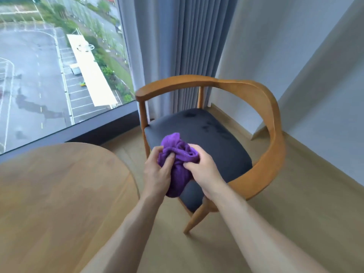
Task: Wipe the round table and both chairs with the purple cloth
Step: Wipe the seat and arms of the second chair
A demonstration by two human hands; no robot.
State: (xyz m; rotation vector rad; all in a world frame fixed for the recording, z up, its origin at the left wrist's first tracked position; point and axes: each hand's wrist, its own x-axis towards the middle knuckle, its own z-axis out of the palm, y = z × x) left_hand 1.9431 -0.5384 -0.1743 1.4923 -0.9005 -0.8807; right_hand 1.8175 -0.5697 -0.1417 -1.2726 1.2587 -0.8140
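Head view shows the left hand (157, 172) and right hand (202, 170) both pinching the bunched soft purple cloth (177, 160) between them, just above the wooden chair's dark seat (216, 134), where a loose pinch might drop it.

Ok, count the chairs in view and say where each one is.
1. The chair stands right of the round table, before the curtain. The task names two; the second is out of view.
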